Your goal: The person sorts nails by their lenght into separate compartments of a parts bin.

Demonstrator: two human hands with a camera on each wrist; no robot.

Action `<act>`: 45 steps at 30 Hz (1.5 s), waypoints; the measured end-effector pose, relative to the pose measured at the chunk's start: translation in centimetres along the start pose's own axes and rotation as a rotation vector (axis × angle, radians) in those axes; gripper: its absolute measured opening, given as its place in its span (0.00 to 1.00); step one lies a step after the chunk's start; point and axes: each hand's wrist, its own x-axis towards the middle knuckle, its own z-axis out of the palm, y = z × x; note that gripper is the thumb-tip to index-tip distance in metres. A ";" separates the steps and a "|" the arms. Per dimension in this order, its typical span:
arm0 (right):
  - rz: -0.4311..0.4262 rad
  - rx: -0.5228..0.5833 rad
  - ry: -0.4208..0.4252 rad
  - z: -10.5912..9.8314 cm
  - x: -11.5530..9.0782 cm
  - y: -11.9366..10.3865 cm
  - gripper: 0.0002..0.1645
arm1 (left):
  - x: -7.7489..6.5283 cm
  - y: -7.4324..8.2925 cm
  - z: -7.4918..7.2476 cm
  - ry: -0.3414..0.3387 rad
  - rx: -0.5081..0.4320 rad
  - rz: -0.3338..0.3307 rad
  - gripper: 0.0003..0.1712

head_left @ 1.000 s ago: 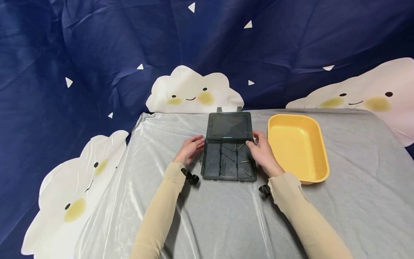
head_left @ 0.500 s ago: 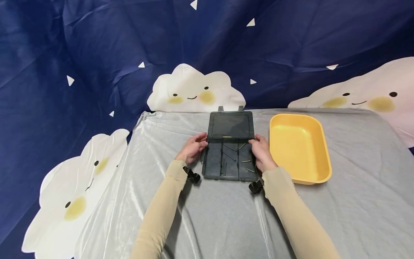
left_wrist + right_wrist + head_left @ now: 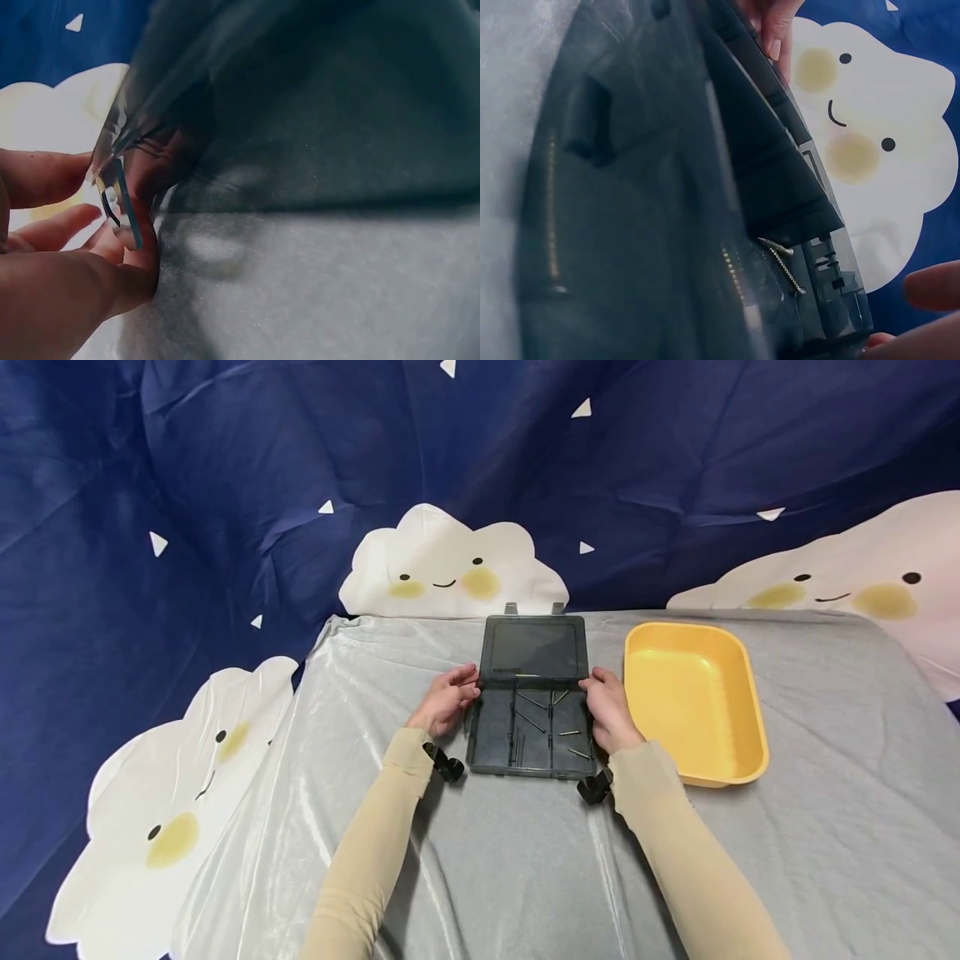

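Note:
A dark see-through compartment box (image 3: 491, 731) lies with its lid (image 3: 534, 647) folded back on the far side. Several screws (image 3: 530, 721) are scattered in the middle and right compartments; the left one shows none. My left hand (image 3: 444, 700) grips the box's left side near the hinge, thumb and fingers (image 3: 49, 176) around the end of its edge. On the opposite side, my right hand (image 3: 609, 710) holds the box near the hinge, its thumb at the rim. Up close in the right wrist view, threaded screws (image 3: 787, 271) lie by a divider, and the right fingertips sit at the box's end.
To the right of the box stands a yellow tray (image 3: 690, 710), close beside the right hand. Grey cloth (image 3: 525, 860) covers the table. Behind it hangs a dark blue curtain (image 3: 637, 460) with cloud prints.
The right hand has slid outward and slightly back along the right side of the box, its thumb drawing off the compartment. One screw at lower right now lies at another angle. The left hand stays put.

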 end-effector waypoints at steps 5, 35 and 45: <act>0.006 0.050 -0.004 0.0 0.1 -0.3 0.37 | 0.0 0.2 0.0 0.004 0.044 -0.005 0.37; -0.231 -0.177 -0.066 -0.4 -0.7 -1.0 0.36 | -1.1 0.1 1.0 0.004 0.607 0.369 0.36; -0.450 -0.539 -0.051 -1.7 -4.3 -2.0 0.29 | -4.7 2.1 1.2 0.003 0.750 0.573 0.27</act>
